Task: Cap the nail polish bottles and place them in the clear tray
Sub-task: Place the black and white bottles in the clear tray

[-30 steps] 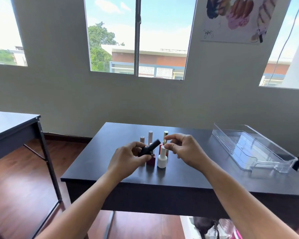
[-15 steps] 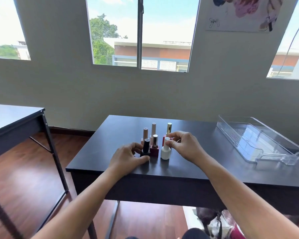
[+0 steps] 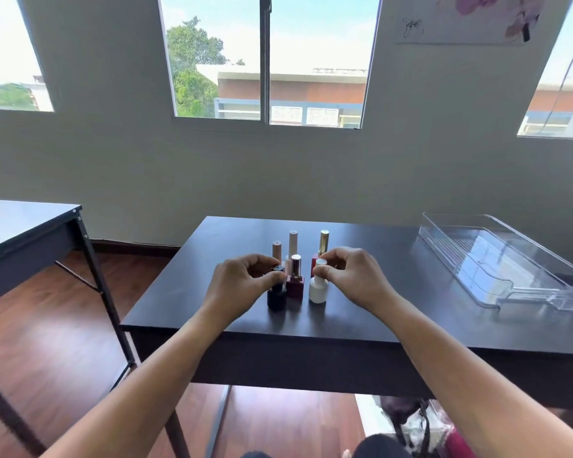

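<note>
Pinching caps, our left hand (image 3: 239, 285) holds the black bottle (image 3: 276, 298) and our right hand (image 3: 354, 279) the white bottle (image 3: 317, 291); both stand on the table (image 3: 377, 320), well apart from the clear tray (image 3: 497, 259).

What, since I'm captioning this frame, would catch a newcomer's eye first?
Two hands meet over a cluster of nail polish bottles mid-table: the left hand pinches the cap of the black bottle, the right hand that of the white bottle. At the dark table's right end lies the clear tray, with no bottle in it yet.
</note>
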A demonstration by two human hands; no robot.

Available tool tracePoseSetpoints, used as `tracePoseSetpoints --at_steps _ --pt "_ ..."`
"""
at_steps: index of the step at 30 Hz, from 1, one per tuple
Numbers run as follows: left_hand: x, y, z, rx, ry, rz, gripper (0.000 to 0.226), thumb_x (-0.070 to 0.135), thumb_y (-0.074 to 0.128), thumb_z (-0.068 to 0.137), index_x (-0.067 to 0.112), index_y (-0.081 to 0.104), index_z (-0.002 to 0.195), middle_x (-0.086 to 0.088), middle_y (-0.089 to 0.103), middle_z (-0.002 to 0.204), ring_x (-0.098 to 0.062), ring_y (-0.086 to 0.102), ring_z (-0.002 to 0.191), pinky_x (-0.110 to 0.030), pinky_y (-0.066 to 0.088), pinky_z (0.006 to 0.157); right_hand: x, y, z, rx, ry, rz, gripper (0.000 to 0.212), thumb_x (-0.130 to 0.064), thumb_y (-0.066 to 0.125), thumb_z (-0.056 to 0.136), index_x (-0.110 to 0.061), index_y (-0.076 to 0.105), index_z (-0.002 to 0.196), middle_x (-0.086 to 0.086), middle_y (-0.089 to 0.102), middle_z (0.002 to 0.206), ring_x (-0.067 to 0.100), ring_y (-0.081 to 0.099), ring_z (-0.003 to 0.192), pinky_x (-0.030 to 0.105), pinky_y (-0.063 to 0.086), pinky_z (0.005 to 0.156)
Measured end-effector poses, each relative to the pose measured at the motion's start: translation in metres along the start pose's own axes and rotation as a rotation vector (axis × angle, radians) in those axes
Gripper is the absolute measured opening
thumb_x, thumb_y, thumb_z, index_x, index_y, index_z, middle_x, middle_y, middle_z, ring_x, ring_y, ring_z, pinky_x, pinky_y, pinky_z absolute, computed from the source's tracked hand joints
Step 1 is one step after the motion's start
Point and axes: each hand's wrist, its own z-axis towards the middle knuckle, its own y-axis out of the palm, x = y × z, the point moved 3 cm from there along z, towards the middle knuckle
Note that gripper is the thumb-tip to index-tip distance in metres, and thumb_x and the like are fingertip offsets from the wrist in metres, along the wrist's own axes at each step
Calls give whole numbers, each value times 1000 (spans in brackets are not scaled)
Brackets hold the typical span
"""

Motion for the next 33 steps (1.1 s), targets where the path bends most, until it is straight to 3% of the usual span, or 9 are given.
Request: tracePoseSetpoints --at_steps 5,8,10,13,18,23,27,33 --pt "11 0 4 -21 4 -63 17 31 87 72 27 78 86 13 78 80 7 69 77 -4 47 69 3 -15 0 -14 22 46 3 -25 74 83 -23 72 82 -18 63 67 -5 55 64 15 38 63" --pt "34 6 8 -65 36 -158 13 30 87 70 30 78 79 16 77 77 9 69 72 0 45 60 5 -38 0 -19 35 123 4 -22 72 84 -19 73 82 -12 66 68 4 57 65 25 47 66" --pt "55 14 14 -106 68 -197 17 35 88 67 29 78 80 14 77 78 4 69 70 -7 48 60 8 -57 1 -5 40 179 4 -19 71 85 -18 73 81 -2 69 73 13 60 70 31 50 63" --pt "89 33 25 -161 141 -232 15 31 87 69 28 77 79 7 77 73 -9 72 65 -15 50 53 18 -91 0 32 47 208 4 -18 71 85 -14 73 83 4 71 74 13 61 67 25 49 55" --pt "144 83 54 -250 233 -182 10 25 84 73 24 75 78 8 76 68 -8 74 64 -18 50 47 55 -155 5 116 104 139 3 -19 72 83 -16 74 81 4 73 73 10 65 64 24 48 52" --pt "184 142 93 -289 294 -150 11 23 85 71 25 75 76 10 75 67 -8 74 64 -27 59 53 105 -216 27 211 165 34 3 -13 72 83 -10 73 81 9 70 71 20 63 68 36 51 65" --pt "202 191 128 -309 295 -145 12 19 85 70 27 75 71 10 73 62 -7 71 58 -29 61 51 143 -249 52 283 203 -23 8 -8 72 83 -1 74 86 4 65 66 20 62 62 14 47 47" --pt "215 256 181 -315 266 -153 7 18 82 70 22 76 72 -2 77 75 -15 75 70 -31 62 54 194 -270 99 306 265 -83 8 -7 69 81 -1 74 81 -3 64 63 22 65 73 37 53 68"
